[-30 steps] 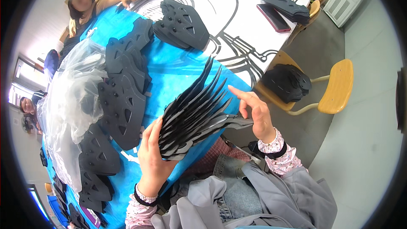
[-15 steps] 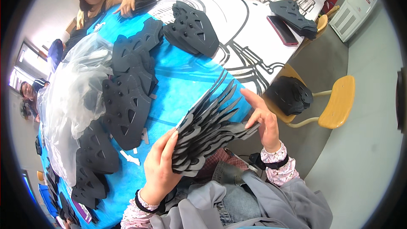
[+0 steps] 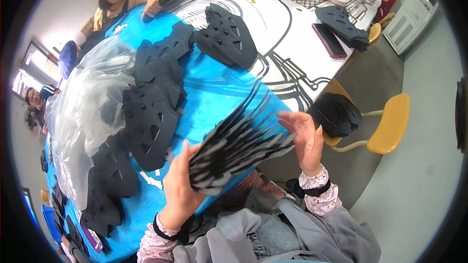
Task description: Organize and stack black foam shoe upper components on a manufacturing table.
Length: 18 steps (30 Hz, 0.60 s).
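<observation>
The left hand (image 3: 181, 185) gripped the lower-left end of a fanned stack of black pieces (image 3: 234, 153), held up by the near edge of the blue cover (image 3: 209, 104). The stack's long axis slanted up rightward, its narrow tips splayed toward the right hand (image 3: 307, 141), which was open, fingers loosely bent; blur hid whether it touched. Beyond, black line drawings (image 3: 287, 70) marked the white tabletop (image 3: 312, 19).

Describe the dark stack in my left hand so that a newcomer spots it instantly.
Find the blue table cover and follow it to its near edge. There the left hand grips a stack of thin dark pieces. Unlike the dark stacks lying on the cover, it is held up, layers fanned apart.
</observation>
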### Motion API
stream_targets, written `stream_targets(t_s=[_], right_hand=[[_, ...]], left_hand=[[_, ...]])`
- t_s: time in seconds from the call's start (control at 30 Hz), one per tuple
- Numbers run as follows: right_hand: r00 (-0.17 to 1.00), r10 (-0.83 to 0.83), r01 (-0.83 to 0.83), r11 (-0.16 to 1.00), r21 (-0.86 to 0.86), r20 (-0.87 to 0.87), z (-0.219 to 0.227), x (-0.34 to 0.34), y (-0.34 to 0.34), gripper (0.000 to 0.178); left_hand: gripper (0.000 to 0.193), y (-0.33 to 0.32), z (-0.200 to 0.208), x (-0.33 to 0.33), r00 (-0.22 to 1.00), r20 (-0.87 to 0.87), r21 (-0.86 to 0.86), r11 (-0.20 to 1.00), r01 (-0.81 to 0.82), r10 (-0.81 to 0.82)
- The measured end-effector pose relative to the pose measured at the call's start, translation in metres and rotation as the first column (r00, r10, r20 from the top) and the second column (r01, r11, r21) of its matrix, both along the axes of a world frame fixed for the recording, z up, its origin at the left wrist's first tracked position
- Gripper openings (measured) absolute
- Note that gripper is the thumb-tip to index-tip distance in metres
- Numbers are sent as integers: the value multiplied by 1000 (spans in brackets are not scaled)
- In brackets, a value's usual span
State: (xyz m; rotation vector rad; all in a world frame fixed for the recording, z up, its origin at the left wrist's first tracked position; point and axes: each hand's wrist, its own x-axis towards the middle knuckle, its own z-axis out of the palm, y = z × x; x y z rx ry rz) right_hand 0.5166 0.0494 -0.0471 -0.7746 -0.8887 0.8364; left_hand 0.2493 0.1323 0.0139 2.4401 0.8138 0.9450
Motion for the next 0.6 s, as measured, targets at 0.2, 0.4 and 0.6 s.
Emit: stream_targets(t_s=[0.2, 0.4, 0.6], right_hand=[[953, 176, -101, 952, -289, 246, 12, -14, 17, 84], [934, 20, 74, 966, -249, 356, 33, -23, 59, 97], [728, -46, 117, 991, -58, 684, 22, -24, 128, 95]], left_hand=[[89, 32, 12, 12, 919, 352, -734, 661, 153, 178], [51, 25, -20, 27, 868, 353, -910, 344, 231, 350], [54, 26, -22, 42, 791, 421, -901, 305, 308, 444]])
